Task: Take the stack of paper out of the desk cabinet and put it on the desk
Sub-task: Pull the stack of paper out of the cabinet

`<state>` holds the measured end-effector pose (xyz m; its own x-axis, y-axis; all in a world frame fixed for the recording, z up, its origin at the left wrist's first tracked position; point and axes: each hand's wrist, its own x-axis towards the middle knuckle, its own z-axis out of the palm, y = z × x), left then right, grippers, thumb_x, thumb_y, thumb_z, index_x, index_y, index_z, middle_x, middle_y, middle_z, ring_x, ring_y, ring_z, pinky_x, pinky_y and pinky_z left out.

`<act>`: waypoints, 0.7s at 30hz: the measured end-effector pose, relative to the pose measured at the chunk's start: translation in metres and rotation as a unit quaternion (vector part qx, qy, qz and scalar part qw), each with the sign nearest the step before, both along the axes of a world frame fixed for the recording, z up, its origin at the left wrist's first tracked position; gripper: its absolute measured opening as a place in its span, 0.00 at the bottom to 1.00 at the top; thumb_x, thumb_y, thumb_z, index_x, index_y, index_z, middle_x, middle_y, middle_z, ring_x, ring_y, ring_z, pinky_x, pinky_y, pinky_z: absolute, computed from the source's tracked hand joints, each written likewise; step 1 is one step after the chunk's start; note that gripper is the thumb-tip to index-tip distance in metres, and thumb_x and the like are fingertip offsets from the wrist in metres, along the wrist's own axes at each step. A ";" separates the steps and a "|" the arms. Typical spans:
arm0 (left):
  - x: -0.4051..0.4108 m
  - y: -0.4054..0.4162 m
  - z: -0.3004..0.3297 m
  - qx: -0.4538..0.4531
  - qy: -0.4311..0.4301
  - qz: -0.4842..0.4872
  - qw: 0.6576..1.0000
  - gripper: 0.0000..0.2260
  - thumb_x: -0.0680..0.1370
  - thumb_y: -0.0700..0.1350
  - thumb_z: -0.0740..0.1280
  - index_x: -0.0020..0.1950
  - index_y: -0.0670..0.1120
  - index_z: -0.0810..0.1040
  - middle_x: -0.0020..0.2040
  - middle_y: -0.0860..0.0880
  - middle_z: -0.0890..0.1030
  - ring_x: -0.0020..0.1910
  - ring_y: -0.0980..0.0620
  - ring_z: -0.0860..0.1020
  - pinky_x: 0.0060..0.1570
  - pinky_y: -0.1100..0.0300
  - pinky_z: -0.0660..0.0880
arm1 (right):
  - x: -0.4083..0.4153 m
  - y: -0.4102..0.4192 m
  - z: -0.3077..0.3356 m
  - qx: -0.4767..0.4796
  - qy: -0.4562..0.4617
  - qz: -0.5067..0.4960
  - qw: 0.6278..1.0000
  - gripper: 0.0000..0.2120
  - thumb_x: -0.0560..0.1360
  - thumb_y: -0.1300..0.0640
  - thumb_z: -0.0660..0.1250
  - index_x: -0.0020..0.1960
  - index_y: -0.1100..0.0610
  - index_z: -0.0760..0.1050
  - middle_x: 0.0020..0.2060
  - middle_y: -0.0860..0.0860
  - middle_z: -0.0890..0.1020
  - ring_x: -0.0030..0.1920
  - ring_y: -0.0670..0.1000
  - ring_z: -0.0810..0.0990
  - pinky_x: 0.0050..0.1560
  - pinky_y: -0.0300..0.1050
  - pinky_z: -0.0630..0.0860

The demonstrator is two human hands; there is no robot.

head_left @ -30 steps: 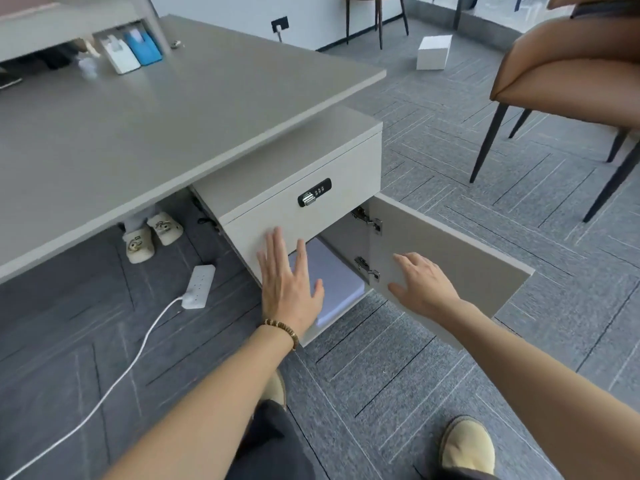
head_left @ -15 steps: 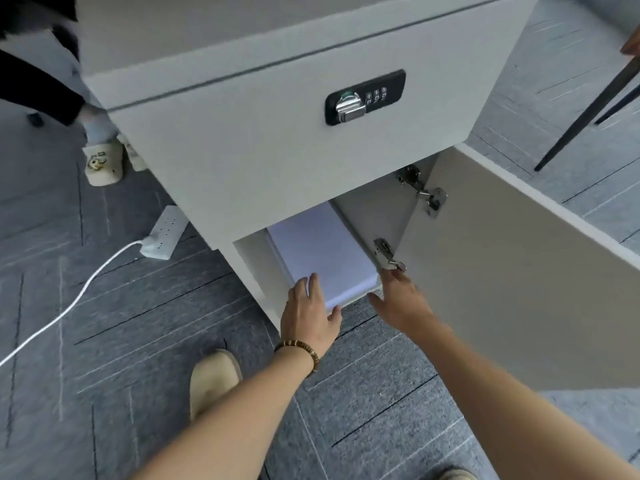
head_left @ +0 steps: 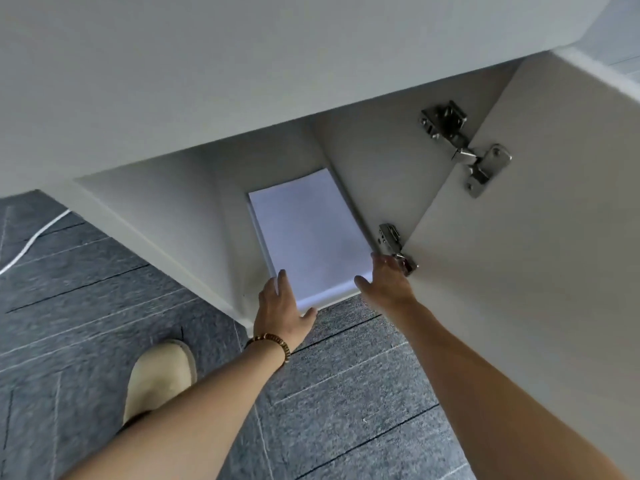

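Note:
A white stack of paper (head_left: 311,233) lies flat on the floor of the open desk cabinet (head_left: 166,209), against its right inner wall. My left hand (head_left: 282,308) touches the stack's near left corner, fingers spread along its left edge and thumb at the front edge. My right hand (head_left: 384,282) is at the near right corner, fingers apart, beside the lower hinge. The stack still rests on the cabinet floor. The desk top is out of view.
The cabinet door (head_left: 536,254) stands swung open to the right, with two metal hinges (head_left: 464,147). The drawer front (head_left: 242,64) overhangs the opening. Grey carpet tiles (head_left: 346,393), my beige shoe (head_left: 159,375) and a white cable (head_left: 31,242) lie below.
The view has dropped lower and closer to the cabinet opening. Both hands have settled at the near corners of the paper stack.

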<state>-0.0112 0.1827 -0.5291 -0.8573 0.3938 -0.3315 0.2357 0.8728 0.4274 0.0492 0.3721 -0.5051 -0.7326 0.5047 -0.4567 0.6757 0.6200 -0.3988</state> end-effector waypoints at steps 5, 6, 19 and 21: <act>-0.006 0.010 -0.014 0.041 -0.051 0.066 0.996 0.46 0.75 0.55 0.70 0.81 0.44 0.43 0.81 0.42 0.52 0.80 0.43 0.51 0.76 0.53 0.56 | -0.006 0.006 -0.028 -0.013 0.002 0.004 1.000 0.39 0.81 0.46 0.61 0.82 0.58 0.45 0.82 0.60 0.52 0.81 0.65 0.47 0.79 0.61 0.58; -0.009 0.014 -0.015 0.046 -0.057 0.076 0.994 0.47 0.74 0.55 0.71 0.81 0.44 0.43 0.81 0.42 0.52 0.80 0.43 0.52 0.76 0.53 0.56 | -0.008 0.008 -0.033 -0.016 0.003 -0.003 1.000 0.39 0.81 0.46 0.60 0.83 0.57 0.43 0.82 0.59 0.50 0.81 0.65 0.46 0.79 0.61 0.57; 0.004 0.034 -0.035 0.105 -0.076 0.185 0.974 0.49 0.69 0.58 0.75 0.80 0.46 0.49 0.80 0.42 0.55 0.78 0.41 0.51 0.74 0.45 0.63 | -0.014 -0.004 -0.056 -0.035 0.053 -0.103 0.993 0.37 0.80 0.50 0.64 0.81 0.63 0.52 0.77 0.62 0.65 0.78 0.61 0.62 0.75 0.56 0.64; 0.013 0.027 -0.035 0.105 -0.077 0.183 0.975 0.49 0.69 0.57 0.75 0.80 0.46 0.49 0.80 0.43 0.55 0.78 0.41 0.51 0.74 0.45 0.64 | -0.006 -0.009 -0.053 -0.040 0.046 -0.113 0.992 0.36 0.80 0.49 0.63 0.81 0.62 0.53 0.77 0.61 0.65 0.78 0.61 0.62 0.74 0.57 0.65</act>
<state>0.0022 0.2099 -0.5639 -0.8994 0.1449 -0.4125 -0.1553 0.7761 0.6113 0.0435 0.3634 -0.5581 -0.6460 0.6250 -0.4381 0.7518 0.4216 -0.5071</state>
